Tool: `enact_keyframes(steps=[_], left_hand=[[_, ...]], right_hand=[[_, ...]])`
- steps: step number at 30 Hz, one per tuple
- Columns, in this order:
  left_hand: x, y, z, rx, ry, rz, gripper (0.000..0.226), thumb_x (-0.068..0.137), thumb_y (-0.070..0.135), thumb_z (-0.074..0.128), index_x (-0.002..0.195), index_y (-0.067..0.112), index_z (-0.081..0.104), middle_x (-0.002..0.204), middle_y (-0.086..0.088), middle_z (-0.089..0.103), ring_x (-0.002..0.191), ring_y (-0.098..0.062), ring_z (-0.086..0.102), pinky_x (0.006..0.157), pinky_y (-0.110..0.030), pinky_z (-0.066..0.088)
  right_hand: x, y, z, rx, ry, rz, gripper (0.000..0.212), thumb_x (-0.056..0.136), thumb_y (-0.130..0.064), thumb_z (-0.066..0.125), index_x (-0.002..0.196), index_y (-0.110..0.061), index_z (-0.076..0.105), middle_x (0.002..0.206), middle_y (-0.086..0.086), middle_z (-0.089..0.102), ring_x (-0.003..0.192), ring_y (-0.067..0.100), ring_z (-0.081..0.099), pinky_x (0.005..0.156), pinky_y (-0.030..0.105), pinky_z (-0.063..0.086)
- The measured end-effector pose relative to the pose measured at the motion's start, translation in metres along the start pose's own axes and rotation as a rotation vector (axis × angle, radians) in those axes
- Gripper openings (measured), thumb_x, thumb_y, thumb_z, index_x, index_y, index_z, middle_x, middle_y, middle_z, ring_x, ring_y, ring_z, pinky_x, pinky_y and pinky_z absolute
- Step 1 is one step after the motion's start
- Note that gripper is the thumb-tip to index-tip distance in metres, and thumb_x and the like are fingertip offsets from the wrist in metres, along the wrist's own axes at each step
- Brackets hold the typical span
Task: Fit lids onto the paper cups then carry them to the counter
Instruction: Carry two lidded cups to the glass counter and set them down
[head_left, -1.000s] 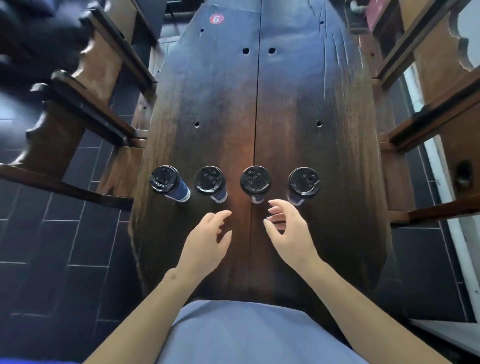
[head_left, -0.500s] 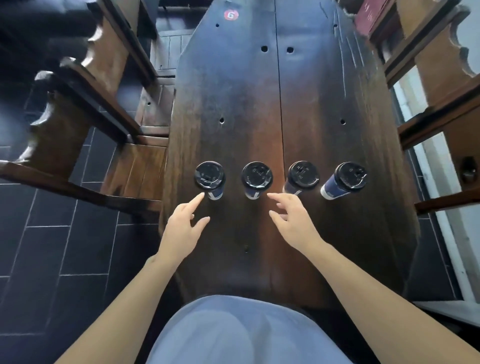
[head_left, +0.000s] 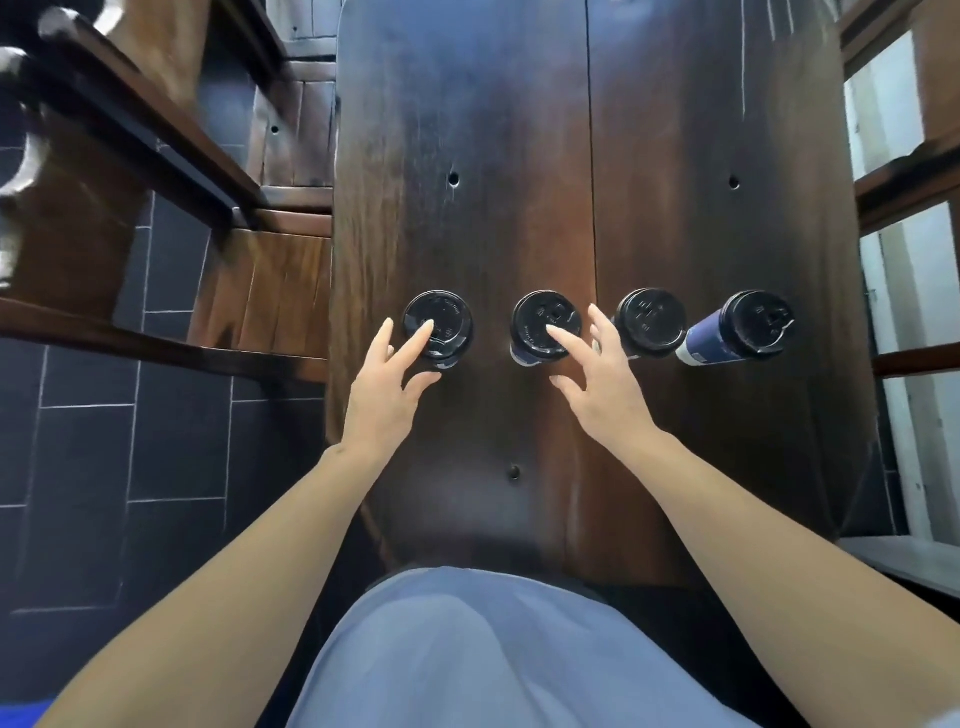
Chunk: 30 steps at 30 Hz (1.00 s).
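Neither grip has closed on anything: both hands are spread with fingers extended. Left hand has a fingertip over the lid of the 1st cup, thumb and remaining fingers splayed to either side. Right hand reaches its index finger across the lid of the 2nd cup, while the other fingers point up between that cup and the 3rd cup. Whether the fingertips actually touch the lids cannot be told.

4 cups stand in 1 row across the dark wooden surface, each carrying a black lid; the 4th cup shows its blue wall at the far right. All stand upright, long axes vertical, so each is seen nearly end-on.

Judgement: lids appear fitted; the step in hand is a press check or the start of a pick-up. Each target lies directly ahead of its hand. The 3rd and 4th cups lie nearer the right hand, well apart from the left.
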<state>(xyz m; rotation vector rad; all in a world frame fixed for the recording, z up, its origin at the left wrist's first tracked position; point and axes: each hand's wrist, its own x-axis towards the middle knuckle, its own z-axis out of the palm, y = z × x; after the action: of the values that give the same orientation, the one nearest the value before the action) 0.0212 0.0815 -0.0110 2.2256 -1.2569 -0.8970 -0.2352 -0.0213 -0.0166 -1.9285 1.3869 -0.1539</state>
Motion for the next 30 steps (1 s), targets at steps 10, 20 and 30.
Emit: enact_keyframes(steps=[10,20,30], left_hand=[[0.058,-0.004,0.002,0.006,0.058,0.079,0.06,0.096,0.018,0.074,0.152,0.025,0.053,0.165,-0.012,0.039,0.144,-0.031,0.05,0.116,-0.04,0.041],[0.122,-0.002,0.011,-0.121,-0.031,0.097,0.073,0.089,0.01,0.081,0.15,0.024,0.045,0.164,-0.003,0.038,0.148,-0.022,0.041,0.116,-0.042,0.047],[0.141,0.002,0.017,-0.329,-0.004,-0.009,0.073,0.086,0.01,0.084,0.148,0.022,0.046,0.152,0.004,0.05,0.134,-0.007,0.05,0.102,-0.016,0.051]], right_hand=[[0.055,0.001,0.008,-0.005,0.026,-0.104,0.069,0.091,-0.016,0.077,0.151,-0.032,0.046,0.162,0.003,0.026,0.144,0.024,0.04,0.122,0.038,0.035],[0.113,-0.008,0.014,0.127,0.025,-0.072,0.074,0.081,-0.015,0.086,0.144,-0.02,0.048,0.154,0.008,0.037,0.135,0.018,0.047,0.109,0.021,0.042],[0.145,-0.009,0.015,0.289,-0.02,0.039,0.078,0.086,-0.017,0.082,0.148,-0.028,0.036,0.149,0.004,0.041,0.133,0.016,0.049,0.109,0.035,0.051]])
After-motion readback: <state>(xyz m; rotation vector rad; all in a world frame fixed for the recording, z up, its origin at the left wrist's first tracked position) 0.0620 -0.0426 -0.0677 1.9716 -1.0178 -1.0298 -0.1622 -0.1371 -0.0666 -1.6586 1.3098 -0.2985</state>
